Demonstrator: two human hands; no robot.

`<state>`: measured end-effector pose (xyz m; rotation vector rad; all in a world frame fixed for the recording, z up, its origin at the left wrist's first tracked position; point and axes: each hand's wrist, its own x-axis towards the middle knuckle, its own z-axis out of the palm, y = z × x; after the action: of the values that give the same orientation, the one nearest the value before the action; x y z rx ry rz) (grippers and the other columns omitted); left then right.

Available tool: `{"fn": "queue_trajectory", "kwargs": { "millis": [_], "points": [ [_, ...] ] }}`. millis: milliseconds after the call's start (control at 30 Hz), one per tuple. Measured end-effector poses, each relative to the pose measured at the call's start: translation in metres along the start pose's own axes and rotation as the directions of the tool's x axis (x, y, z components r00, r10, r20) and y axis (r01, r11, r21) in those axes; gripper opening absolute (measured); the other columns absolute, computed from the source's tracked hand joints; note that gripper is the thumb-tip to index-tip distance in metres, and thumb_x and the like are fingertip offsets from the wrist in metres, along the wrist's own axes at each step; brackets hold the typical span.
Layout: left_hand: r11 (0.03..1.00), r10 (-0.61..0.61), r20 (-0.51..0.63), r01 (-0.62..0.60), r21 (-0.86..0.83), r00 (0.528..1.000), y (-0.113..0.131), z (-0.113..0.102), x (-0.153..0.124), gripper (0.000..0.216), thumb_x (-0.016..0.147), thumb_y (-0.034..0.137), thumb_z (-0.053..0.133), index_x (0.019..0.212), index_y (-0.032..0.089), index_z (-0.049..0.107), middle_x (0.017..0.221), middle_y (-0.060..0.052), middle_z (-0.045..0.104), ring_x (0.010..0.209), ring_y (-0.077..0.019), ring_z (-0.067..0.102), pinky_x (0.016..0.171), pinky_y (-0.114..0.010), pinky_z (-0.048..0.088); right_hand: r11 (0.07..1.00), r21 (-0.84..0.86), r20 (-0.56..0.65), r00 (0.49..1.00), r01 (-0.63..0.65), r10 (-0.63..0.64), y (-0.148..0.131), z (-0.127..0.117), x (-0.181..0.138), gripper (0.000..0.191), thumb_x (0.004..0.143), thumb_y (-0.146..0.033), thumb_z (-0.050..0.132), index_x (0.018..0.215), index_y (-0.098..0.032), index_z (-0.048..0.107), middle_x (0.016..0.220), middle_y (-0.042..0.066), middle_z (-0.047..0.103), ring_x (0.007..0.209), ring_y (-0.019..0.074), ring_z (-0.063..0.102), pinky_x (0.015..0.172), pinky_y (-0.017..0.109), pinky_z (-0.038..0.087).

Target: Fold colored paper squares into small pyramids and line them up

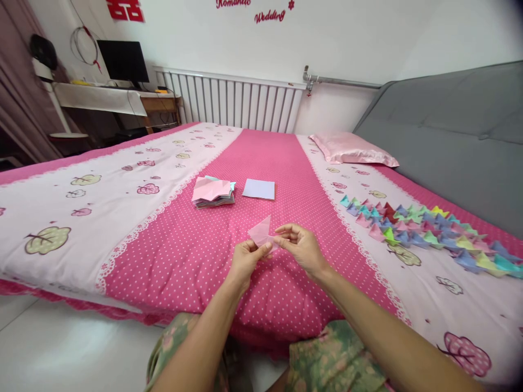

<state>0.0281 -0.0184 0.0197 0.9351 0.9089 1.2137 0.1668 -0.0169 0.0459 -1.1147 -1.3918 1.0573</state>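
A pale pink sheet of origami paper [260, 229], partly folded with a pointed flap standing up, is held above the bed's edge. My left hand [248, 258] pinches its lower left part between thumb and fingers. On the other side my right hand [300, 247] grips its right edge with thumb and forefinger, the other fingers curled loosely. The folds beneath the fingers are partly hidden. Beyond the hands lies a stack of creased papers [211, 191], pink on top. Beside that stack is a flat pile of square paper [260, 189], lavender on top.
Rows of small folded paper boats [429, 228] in many colours stand on the right of the bed [281, 155]. A pink pillow [353, 148] rests near the grey headboard [449, 125]. Behind the bed are a white radiator [237, 100] and a desk with a monitor [123, 61].
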Motion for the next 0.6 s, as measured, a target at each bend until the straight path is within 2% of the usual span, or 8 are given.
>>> {"fn": "queue_trajectory", "kwargs": {
  "millis": [67,200,333,600],
  "points": [
    [1.000,-0.005,0.016,0.005,0.002,1.000,0.001,0.001,-0.001,0.025,0.057,0.029,0.073,0.072,0.010,0.069,0.062,-0.004,0.065,0.051,-0.0076,0.051,0.054,-0.020,0.041,0.999,-0.019,0.034,0.999,0.041,-0.041,0.001,0.000,0.000,0.023,0.065,-0.032,0.066,0.081,-0.016,0.061,0.080,0.005,0.065,0.073,0.0151,0.061,0.065,0.026,0.048],
    [1.000,0.014,0.052,-0.016,0.023,0.999,0.003,-0.004,0.000,0.027,0.059,0.031,0.071,0.077,0.011,0.068,0.069,-0.005,0.066,0.058,-0.0099,0.055,0.057,-0.020,0.042,0.996,-0.054,0.059,0.996,0.070,-0.067,0.001,0.000,0.001,0.019,0.068,-0.028,0.063,0.082,-0.016,0.064,0.079,0.005,0.066,0.073,0.0154,0.061,0.067,0.028,0.048],
    [0.998,0.054,-0.025,-0.054,0.027,0.998,0.008,-0.015,0.005,0.025,0.059,0.032,0.071,0.075,0.013,0.066,0.070,-0.005,0.065,0.059,-0.0096,0.056,0.057,-0.020,0.043,0.989,-0.122,0.051,0.995,0.087,-0.082,0.000,-0.002,0.001,0.019,0.070,-0.026,0.061,0.086,-0.017,0.066,0.084,0.006,0.066,0.075,0.0165,0.060,0.067,0.029,0.048],
    [0.995,-0.047,-0.021,0.049,0.087,0.999,0.007,-0.017,0.006,0.027,0.052,0.031,0.075,0.067,0.011,0.064,0.061,-0.005,0.065,0.054,-0.0100,0.057,0.055,-0.021,0.042,0.983,-0.158,0.047,0.995,0.094,-0.087,0.000,-0.004,0.002,0.019,0.073,-0.027,0.057,0.087,-0.019,0.066,0.085,0.006,0.067,0.076,0.0178,0.060,0.070,0.032,0.048]
  ]
}}
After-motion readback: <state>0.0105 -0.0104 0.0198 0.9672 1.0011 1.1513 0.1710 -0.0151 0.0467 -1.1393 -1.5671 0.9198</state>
